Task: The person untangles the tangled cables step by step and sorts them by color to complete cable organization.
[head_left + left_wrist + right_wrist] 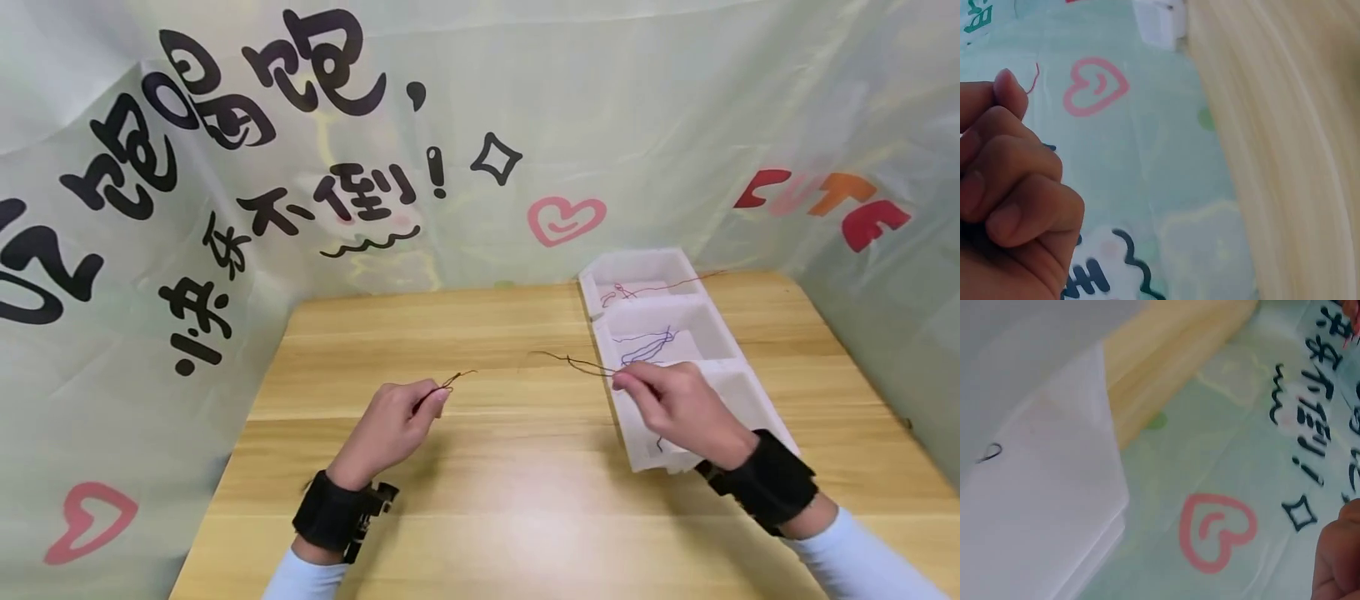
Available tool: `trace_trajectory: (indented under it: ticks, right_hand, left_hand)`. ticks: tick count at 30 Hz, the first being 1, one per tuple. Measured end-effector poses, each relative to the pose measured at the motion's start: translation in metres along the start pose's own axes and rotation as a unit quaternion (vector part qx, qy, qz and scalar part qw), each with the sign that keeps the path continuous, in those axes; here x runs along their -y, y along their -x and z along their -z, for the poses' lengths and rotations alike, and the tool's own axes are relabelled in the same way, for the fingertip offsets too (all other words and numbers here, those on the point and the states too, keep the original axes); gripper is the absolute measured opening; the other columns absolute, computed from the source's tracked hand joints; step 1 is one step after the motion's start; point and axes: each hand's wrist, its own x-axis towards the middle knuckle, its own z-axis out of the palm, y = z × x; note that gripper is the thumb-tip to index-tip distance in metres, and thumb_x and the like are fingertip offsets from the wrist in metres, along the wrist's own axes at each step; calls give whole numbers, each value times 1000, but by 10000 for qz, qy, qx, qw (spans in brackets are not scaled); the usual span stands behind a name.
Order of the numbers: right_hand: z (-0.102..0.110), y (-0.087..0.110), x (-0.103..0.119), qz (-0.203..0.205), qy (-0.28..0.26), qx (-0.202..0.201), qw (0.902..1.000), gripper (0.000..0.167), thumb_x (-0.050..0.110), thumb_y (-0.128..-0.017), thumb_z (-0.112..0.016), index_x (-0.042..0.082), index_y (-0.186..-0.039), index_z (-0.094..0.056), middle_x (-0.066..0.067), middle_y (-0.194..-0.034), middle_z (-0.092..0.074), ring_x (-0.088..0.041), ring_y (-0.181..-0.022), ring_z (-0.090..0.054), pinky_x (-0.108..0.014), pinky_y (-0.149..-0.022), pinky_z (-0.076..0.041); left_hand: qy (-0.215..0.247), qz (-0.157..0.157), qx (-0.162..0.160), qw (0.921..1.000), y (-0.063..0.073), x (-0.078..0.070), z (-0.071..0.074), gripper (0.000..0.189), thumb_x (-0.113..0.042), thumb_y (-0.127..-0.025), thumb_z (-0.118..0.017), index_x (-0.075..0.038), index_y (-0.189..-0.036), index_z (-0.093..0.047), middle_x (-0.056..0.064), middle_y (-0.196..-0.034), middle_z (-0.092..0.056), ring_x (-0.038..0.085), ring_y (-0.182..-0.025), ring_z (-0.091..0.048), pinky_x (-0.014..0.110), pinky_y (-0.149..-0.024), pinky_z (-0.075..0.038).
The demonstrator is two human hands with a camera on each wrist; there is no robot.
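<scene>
My left hand [390,423] pinches a small bundle of thin strands [452,382] between thumb and forefinger, above the wooden table. In the left wrist view a reddish strand end [1035,79] sticks out past the fingertips; the other fingers are curled into the palm. My right hand [684,408], over the near part of a white divided tray [606,367], pinches more thin dark strands [588,367], whose loose ends point left toward the other hand. Only the edge of the right hand shows in the right wrist view. A gap separates the two bunches.
The tray's far compartment has red strands [622,292], its middle one blue strands [647,346]. A dark curled strand [992,451] lies in the near part. Printed cloth walls [465,242] enclose the wooden table [420,333] at the back and sides.
</scene>
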Motion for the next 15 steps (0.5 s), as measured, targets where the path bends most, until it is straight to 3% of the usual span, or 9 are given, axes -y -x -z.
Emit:
trace_trajectory:
  ticks: [3, 10, 15]
  right_hand:
    - [18, 6, -7, -211, 123, -190, 9995, 25, 23, -105, -59, 9, -87, -72, 14, -64, -48, 7, -54, -35, -13, -50, -35]
    - [45, 22, -11, -439, 540, -585, 9959, 29, 23, -105, -59, 5, -85, -72, 7, -70, -61, 5, -53, -33, -12, -52, -32]
    - [66, 42, -17, -767, 927, -558, 9912, 31, 26, -105, -59, 5, -88, -74, 7, -73, -62, 6, -54, -36, -12, -58, -34]
  left_hand:
    - [282, 57, 115, 9995, 1, -2, 1, 31, -19, -106, -55, -22, -76, -55, -14, -60, -34, 0, -50, -27, 22, -49, -27]
    - [641, 375, 148, 9971, 5, -6, -6, 31, -25, -108, -52, -23, -78, -56, -13, -59, -32, 2, -49, -28, 21, -51, -26]
    - [876, 423, 194, 9951, 4, -9, -10, 29, -26, -108, -51, -22, -80, -59, -12, -59, -33, 3, -49, -28, 21, -51, -27]
